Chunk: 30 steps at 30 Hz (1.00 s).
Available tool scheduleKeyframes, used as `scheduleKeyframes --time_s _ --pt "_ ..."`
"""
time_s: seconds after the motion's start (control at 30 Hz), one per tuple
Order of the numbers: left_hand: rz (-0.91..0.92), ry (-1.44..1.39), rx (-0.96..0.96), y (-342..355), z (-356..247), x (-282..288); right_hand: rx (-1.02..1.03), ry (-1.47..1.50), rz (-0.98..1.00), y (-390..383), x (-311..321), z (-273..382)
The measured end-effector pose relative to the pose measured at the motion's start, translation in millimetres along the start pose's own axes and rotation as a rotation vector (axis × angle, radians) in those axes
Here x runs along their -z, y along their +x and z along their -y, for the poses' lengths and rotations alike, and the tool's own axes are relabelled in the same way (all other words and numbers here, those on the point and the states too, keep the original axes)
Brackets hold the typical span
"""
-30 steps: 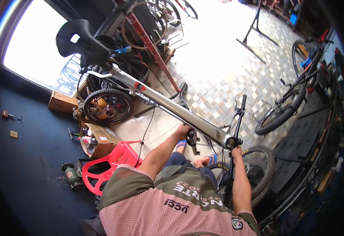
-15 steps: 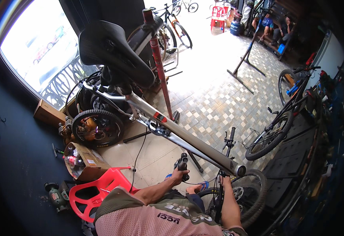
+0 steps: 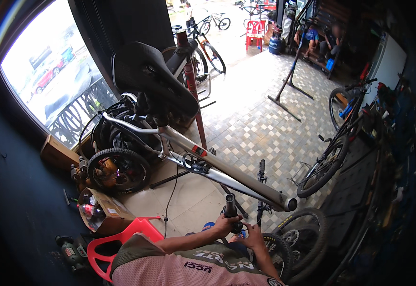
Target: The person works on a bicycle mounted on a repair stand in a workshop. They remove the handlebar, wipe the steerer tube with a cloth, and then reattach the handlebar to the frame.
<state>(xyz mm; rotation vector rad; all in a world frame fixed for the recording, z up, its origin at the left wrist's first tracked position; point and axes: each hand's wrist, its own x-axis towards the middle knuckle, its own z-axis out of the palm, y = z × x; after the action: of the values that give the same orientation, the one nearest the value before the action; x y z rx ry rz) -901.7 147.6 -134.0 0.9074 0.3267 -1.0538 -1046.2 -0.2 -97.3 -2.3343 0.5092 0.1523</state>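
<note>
Showing the person from above, the view is largest in its floor, patterned with small tiles beyond and paler, larger tiles near the body. Over it lies a silver bicycle frame, its long axis sloping from upper left to lower right; a black saddle tops its far end, beside a red post. At lower right, a wheel with a dark tyre stands beyond the right forearm; at lower left, a red chair sits close to the left arm, with an open cardboard box next to it. The left hand is closed around a dark tubular part, which rises out of the fist in front of the torso, its long axis nearly upright in the picture and so crosswise to the frame. The right hand is raised just to the right of this grip, fingers toward the part's lower end; whether they touch or grasp it cannot be told. The frame's open tube end, the smallest feature noted, lies up and to the right of both hands, apart from them, the right hand being nearer.
</note>
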Motion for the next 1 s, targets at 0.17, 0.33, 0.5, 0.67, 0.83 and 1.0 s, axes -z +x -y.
scheduleKeyframes --time_s 0.17,0.33,0.5,0.67,0.83,1.0 --pt "-0.009 0.06 -0.025 -30.6 -4.8 -25.4 0.4 -0.147 0.006 41.3 -1.1 -7.8" --pt "0.053 0.149 -0.05 -65.4 -20.4 -27.1 0.213 0.461 0.479 63.0 -24.8 -16.8" --pt "-0.206 1.141 -0.166 -131.8 -210.3 -36.2 0.371 0.398 0.441 63.0 -3.5 -27.1" --pt "-0.336 0.263 -1.101 -176.2 -365.1 -65.9 0.494 0.39 0.433 54.3 -20.0 -13.3" --pt "-0.262 0.102 -1.154 -163.1 -413.2 -89.3 0.51 0.405 0.338 50.4 -12.5 -3.6" --pt "-0.433 0.117 -1.273 -147.2 -413.8 -89.3 0.32 0.462 0.399 56.4 -6.5 -9.9"
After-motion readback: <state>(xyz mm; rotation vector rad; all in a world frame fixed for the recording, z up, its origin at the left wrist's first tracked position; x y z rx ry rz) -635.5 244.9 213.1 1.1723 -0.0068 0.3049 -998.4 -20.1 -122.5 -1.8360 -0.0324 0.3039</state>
